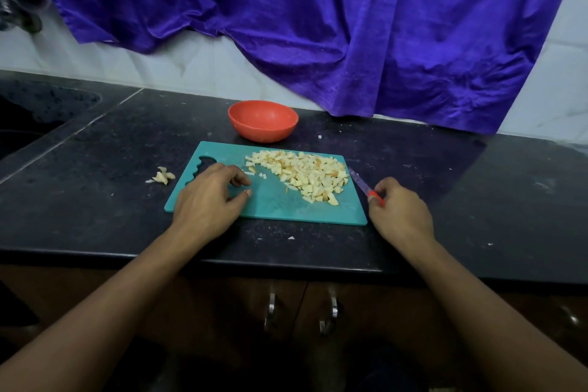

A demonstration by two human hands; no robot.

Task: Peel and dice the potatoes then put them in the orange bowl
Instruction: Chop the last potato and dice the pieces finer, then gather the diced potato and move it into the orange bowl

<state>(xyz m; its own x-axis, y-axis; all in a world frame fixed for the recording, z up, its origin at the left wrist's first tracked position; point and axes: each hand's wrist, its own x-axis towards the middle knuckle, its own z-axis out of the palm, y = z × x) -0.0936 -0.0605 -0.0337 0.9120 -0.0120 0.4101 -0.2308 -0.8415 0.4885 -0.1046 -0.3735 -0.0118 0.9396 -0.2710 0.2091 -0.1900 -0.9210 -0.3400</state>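
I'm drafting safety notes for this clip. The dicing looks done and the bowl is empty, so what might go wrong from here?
1. The pale diced potato pile spreads to the right edge of the teal plastic cutting board. Scooping or tipping it toward the round orange bowl may scatter cubes onto the black stone counter.
2. The right hand grips the red-handled knife beside the pile. Sweeping with it risks nicking the left hand resting on the board.

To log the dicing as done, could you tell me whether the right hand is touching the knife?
Touching. The head view shows the right hand pinching the knife by its red handle, beside the board.
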